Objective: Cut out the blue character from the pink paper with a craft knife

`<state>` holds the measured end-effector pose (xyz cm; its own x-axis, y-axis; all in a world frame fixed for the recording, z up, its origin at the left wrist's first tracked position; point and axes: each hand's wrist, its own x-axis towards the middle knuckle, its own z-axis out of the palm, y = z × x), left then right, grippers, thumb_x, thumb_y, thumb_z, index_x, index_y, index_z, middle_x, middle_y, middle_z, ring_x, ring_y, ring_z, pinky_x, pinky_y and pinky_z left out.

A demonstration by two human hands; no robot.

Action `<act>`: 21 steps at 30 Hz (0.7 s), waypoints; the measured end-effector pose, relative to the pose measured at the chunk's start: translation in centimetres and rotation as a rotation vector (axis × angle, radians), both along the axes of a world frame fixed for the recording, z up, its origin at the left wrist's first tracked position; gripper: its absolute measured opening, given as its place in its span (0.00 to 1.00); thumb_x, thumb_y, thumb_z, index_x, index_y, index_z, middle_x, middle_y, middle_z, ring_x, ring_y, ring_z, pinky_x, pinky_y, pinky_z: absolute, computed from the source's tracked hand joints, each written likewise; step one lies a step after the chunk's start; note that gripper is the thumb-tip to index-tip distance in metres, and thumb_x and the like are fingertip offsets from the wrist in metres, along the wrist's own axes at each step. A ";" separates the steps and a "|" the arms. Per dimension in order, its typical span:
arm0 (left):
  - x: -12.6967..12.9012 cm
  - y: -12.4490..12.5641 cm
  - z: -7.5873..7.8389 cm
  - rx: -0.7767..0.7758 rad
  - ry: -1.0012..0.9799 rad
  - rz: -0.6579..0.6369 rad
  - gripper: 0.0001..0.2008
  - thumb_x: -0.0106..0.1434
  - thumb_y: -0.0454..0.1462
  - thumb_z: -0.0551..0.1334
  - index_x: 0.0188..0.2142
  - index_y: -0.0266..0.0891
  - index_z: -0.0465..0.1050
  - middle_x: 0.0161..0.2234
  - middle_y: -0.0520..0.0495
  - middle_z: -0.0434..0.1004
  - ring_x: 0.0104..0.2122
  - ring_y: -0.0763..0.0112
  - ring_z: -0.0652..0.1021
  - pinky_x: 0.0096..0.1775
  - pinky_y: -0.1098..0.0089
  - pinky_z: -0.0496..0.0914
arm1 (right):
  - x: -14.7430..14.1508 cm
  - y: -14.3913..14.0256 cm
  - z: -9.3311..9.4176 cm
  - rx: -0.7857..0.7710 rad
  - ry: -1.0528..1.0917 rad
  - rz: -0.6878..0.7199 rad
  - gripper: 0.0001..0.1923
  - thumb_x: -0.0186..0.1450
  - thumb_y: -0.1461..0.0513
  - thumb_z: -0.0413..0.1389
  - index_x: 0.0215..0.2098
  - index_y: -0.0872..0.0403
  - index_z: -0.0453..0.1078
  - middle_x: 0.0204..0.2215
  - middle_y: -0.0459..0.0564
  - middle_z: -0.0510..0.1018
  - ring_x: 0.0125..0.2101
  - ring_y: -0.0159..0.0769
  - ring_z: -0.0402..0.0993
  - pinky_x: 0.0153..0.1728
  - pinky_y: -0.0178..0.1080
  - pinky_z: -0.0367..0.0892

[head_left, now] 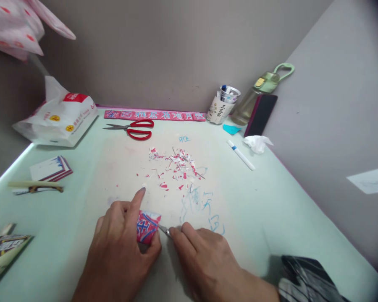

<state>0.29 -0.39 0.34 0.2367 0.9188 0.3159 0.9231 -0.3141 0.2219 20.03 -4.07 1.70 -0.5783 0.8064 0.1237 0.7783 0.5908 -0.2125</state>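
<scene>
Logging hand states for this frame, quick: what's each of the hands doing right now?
Left hand: closed, holding the block, index finger extended.
Right hand: closed, holding the knife, tip at the block's edge.

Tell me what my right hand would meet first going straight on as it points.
Likely the pink piece in your left hand; the knife in your right hand points at its right edge, though whether it touches is hard to tell.

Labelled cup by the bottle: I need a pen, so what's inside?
Pens or markers show at the top of the cup, one blue-tipped. The printed label hides their lower parts and anything deeper.
</scene>
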 end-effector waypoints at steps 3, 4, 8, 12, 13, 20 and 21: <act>0.1 0.0 0.1 0.011 0.004 -0.006 0.32 0.62 0.39 0.58 0.64 0.35 0.57 0.39 0.44 0.66 0.35 0.58 0.73 0.39 0.57 0.70 | -0.4 -0.1 -0.2 0.036 -0.020 -0.015 0.19 0.55 0.73 0.52 0.43 0.53 0.62 0.33 0.49 0.76 0.25 0.36 0.64 0.24 0.41 0.55; 0.2 0.0 0.1 0.019 0.007 -0.005 0.31 0.62 0.39 0.58 0.64 0.35 0.58 0.39 0.44 0.66 0.35 0.58 0.72 0.39 0.57 0.70 | -0.5 -0.1 -0.3 0.055 -0.020 -0.026 0.19 0.55 0.74 0.52 0.43 0.53 0.62 0.32 0.49 0.76 0.24 0.36 0.64 0.24 0.41 0.55; 0.3 0.0 0.1 0.043 0.009 -0.004 0.31 0.62 0.39 0.58 0.64 0.35 0.58 0.39 0.44 0.66 0.34 0.58 0.72 0.38 0.58 0.70 | -1.0 -0.2 -0.7 0.107 0.000 -0.049 0.18 0.54 0.73 0.52 0.41 0.52 0.62 0.30 0.48 0.75 0.23 0.37 0.63 0.24 0.42 0.54; 0.3 -0.1 0.1 0.041 0.014 -0.003 0.31 0.62 0.38 0.58 0.64 0.34 0.58 0.38 0.44 0.65 0.34 0.58 0.72 0.38 0.57 0.70 | -1.3 -0.1 -0.7 0.156 0.030 -0.067 0.17 0.53 0.73 0.51 0.40 0.52 0.62 0.28 0.47 0.74 0.22 0.37 0.61 0.24 0.41 0.54; 0.3 -0.1 0.1 0.042 0.018 -0.003 0.31 0.62 0.38 0.57 0.64 0.34 0.58 0.39 0.44 0.65 0.34 0.58 0.72 0.38 0.57 0.70 | -1.4 0.0 -0.6 0.166 0.037 -0.069 0.17 0.54 0.73 0.51 0.40 0.52 0.62 0.28 0.46 0.74 0.22 0.37 0.61 0.24 0.41 0.54; 0.3 0.0 0.1 0.081 0.025 -0.022 0.29 0.63 0.38 0.57 0.63 0.31 0.60 0.38 0.44 0.65 0.33 0.58 0.72 0.37 0.58 0.70 | -1.5 0.0 -0.4 0.159 0.017 -0.057 0.16 0.56 0.73 0.53 0.39 0.52 0.61 0.29 0.47 0.74 0.23 0.37 0.62 0.25 0.41 0.55; 0.3 0.0 0.1 0.081 0.026 -0.022 0.29 0.63 0.38 0.57 0.63 0.31 0.60 0.38 0.43 0.65 0.33 0.58 0.71 0.37 0.58 0.70 | -1.5 0.0 -0.4 0.148 0.007 -0.053 0.16 0.56 0.72 0.54 0.39 0.52 0.61 0.29 0.47 0.74 0.23 0.37 0.62 0.25 0.41 0.55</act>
